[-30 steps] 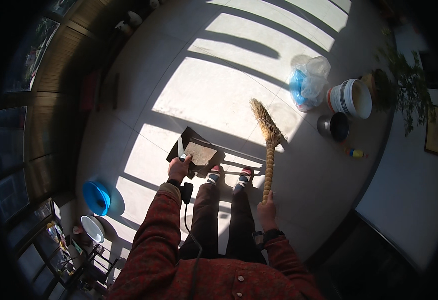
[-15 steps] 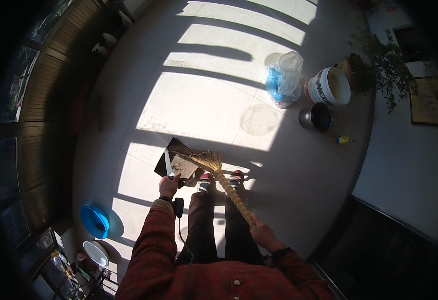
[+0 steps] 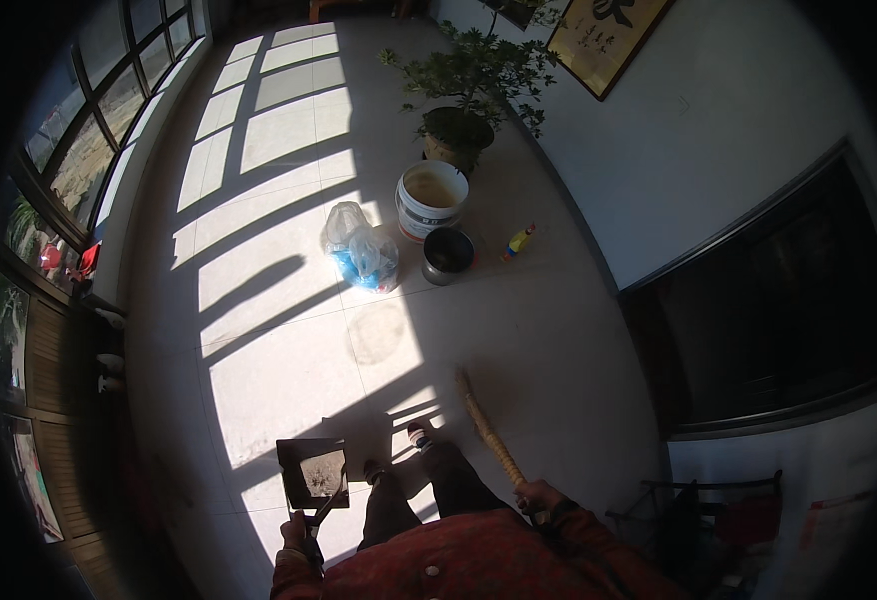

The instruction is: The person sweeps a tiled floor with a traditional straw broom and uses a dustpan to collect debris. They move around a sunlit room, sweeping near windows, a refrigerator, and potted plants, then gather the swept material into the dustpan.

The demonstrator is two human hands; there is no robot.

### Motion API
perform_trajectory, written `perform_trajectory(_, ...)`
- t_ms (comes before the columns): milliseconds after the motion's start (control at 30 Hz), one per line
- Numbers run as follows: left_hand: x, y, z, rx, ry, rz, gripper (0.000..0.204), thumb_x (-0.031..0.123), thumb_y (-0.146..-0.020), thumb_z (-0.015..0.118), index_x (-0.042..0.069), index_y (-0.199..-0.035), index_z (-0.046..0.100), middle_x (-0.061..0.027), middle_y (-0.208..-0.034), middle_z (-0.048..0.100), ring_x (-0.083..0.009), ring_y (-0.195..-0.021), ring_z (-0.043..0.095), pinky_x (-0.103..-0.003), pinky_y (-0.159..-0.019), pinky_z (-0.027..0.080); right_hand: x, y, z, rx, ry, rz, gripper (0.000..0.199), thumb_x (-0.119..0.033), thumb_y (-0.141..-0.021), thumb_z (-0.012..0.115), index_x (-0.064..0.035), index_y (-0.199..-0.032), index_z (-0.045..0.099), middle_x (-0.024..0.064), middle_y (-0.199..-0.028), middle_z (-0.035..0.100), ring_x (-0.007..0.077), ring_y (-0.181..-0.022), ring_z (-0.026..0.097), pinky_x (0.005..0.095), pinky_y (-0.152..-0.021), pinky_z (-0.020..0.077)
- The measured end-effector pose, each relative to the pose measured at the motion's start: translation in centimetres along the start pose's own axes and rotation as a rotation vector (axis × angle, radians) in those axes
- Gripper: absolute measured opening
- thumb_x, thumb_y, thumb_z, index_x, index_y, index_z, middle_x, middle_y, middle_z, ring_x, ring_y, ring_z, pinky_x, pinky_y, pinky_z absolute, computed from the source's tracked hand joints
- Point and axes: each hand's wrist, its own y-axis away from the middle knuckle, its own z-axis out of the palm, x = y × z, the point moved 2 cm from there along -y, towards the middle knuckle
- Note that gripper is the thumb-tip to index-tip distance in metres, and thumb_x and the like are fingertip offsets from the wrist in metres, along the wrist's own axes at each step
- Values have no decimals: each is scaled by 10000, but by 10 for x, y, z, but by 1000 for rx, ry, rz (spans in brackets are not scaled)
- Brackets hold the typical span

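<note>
My left hand (image 3: pixel 297 530) is closed on the handle of a dark dustpan (image 3: pixel 291 474). The pan lies left of my feet, and some loose dirt (image 3: pixel 321 478) shows in its sunlit inside. My right hand (image 3: pixel 539 496) grips the thick, ribbed handle of a straw broom (image 3: pixel 491 436). Its bristle end points away from me, over the shaded floor, apart from the dustpan. Whether the bristles touch the floor I cannot tell.
Ahead stand a plastic bag (image 3: pixel 363 255), a white bucket (image 3: pixel 421 222), a dark metal bin (image 3: pixel 448 262) and a small yellow-and-blue bottle (image 3: pixel 520 242). Behind them is a potted plant (image 3: pixel 459 130). Windows (image 3: pixel 109 110) line the left; a folding chair (image 3: pixel 724 515) is at right.
My view has turned right and further ahead. The broom has come off the dustpan and swung to the right. Both hands keep their holds.
</note>
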Motion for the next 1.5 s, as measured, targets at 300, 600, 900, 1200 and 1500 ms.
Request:
perform_trajectory(300, 92, 29, 77, -96, 93, 71, 466, 436, -799, 632, -25, -865, 654, -80, -729, 611, -195, -640, 561, -364, -555, 449, 23, -40, -92, -439, -844, -148, 226, -194, -944, 508, -15, -835, 425, 54, -674, 431, 147, -525, 386, 288, -488, 387)
perform_trajectory(600, 209, 85, 211, -165, -28, 98, 469, 440, -796, 627, -22, -870, 656, -84, -734, 613, -199, -648, 564, -368, -561, 451, -23, -52, -225, -470, -980, -292, 349, -260, -964, 476, -119, -660, 377, 12, -619, 381, 104, -514, 350, 266, -480, 375)
perform_trajectory(900, 274, 122, 309, -237, -145, 134, 471, 443, -794, 623, -20, -875, 658, -88, -738, 615, -203, -656, 567, -371, -566, 454, -44, -12, -314, -356, -919, -586, 248, -253, -937, 528, -79, -792, 428, 4, -650, 424, 93, -496, 370, 239, -465, 371)
perform_trajectory(1200, 339, 118, 431, -347, -272, 117, 474, 447, -791, 619, -17, -880, 660, -92, -743, 617, -206, -664, 570, -375, -571, 456, 61, -64, -358, 240, 46, -284, 353, -303, -749, 731, 38, -823, 672, 127, -756, 663, 217, -704, 649, 355, -591, 490)
perform_trajectory(1500, 395, 121, 638, -422, -262, 81, 477, 450, -789, 614, -15, -885, 662, -96, -747, 619, -210, -672, 573, -379, -576, 458, 17, -142, -453, 423, -140, -337, 388, -306, -720, 774, 60, -766, 651, 107, -618, 634, 235, -523, 599, 378, -482, 468)
